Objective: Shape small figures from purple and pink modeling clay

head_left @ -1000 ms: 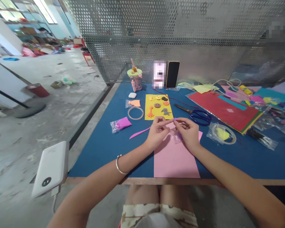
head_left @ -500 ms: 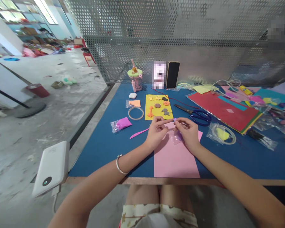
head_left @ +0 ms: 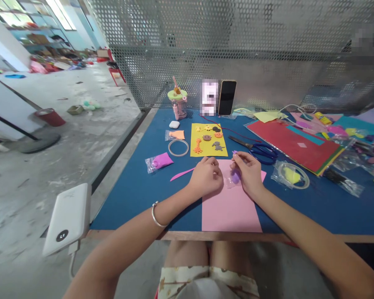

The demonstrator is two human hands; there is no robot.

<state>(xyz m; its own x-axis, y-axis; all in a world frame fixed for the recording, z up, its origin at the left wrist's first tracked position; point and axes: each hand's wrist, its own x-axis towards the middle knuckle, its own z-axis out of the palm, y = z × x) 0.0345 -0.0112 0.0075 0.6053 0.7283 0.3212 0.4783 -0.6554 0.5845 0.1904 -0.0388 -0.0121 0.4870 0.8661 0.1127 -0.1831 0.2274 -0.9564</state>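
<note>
Both my hands rest over the far end of a pink paper sheet [head_left: 230, 207] on the blue table [head_left: 137, 191]. My left hand [head_left: 206, 176] is curled, its fingers folded in toward the sheet; what they hold is hidden. My right hand [head_left: 247, 171] pinches a tiny purple clay bit [head_left: 234, 152] at its fingertips. Between the hands lies a small clear bag of purple clay [head_left: 233, 178]. Just beyond them is a yellow card with small clay animals [head_left: 207, 139].
Blue-handled scissors [head_left: 259, 151], a tape ring [head_left: 178, 148], a bagged pink clay lump [head_left: 159, 162], a pink strip [head_left: 182, 174] and a bagged yellow clay [head_left: 292, 175] lie around. Coloured paper sheets [head_left: 296, 143] fill the right. A phone [head_left: 227, 98] leans on the mesh wall. A white power bank [head_left: 67, 220] hangs at the left edge.
My left hand has let go of the purple bit and dropped, curled, toward the pink sheet. My right hand keeps the bit and has shifted slightly right.
</note>
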